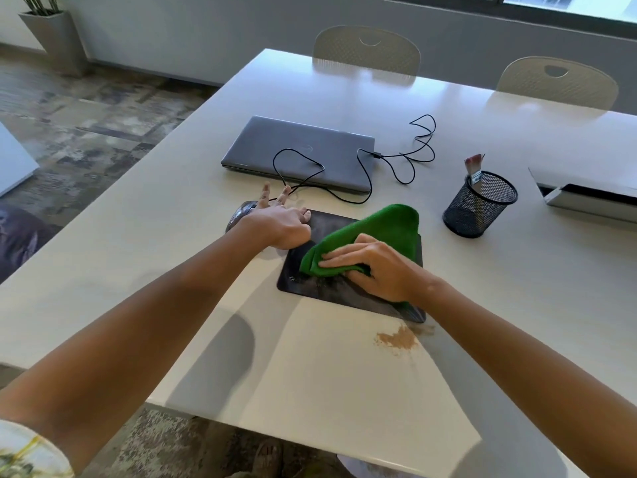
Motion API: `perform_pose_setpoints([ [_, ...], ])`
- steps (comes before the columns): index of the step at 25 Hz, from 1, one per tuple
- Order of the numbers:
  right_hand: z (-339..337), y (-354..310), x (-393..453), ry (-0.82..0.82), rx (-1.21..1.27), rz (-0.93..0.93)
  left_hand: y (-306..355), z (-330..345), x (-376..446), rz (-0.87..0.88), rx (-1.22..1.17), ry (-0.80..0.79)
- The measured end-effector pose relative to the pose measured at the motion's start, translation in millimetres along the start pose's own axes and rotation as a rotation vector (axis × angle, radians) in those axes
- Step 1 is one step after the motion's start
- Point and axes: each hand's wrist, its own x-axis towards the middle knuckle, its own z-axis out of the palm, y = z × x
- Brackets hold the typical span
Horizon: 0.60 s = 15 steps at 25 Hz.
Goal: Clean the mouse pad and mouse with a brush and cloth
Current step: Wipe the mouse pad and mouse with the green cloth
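At frame centre we find the right hand [374, 267] gripping a green cloth [372, 236] on the dark mouse pad [320, 288]. The left hand [281, 224], fingers spread, rests over the mouse [239, 213] at the pad's upper-left corner. The brush [475, 167] stands in a mesh cup [481, 205], right.

An office or meeting room: a long white table [179, 215] bears a closed grey laptop [296, 150] at twelve o'clock, a mesh pen holder [479, 205] at two o'clock. Two perforated chairs [366, 50] line its far edge beneath a window [568, 3]. Patterned carpet [86, 122] and a tall planter [57, 37] lie at ten o'clock.
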Motion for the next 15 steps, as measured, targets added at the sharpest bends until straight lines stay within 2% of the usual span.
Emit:
perform_pose_setpoints([
  [4,-2,17,34,0.106,0.015,0.186,2,-6,-4,-0.014,-0.010,-0.040],
  [6,3,16,39,0.110,0.038,0.251,3,-10,-10,-0.033,-0.054,-0.044],
  [9,10,6,25,0.015,0.092,0.221,5,-15,-14,-0.042,-0.069,-0.042],
  [13,-7,-2,-2,-0.137,0.188,0.100,10,-9,-11,-0.030,0.056,-0.024],
  [15,-22,3,-16,-0.187,0.261,0.152,10,-3,-8,-0.019,0.099,-0.002],
])
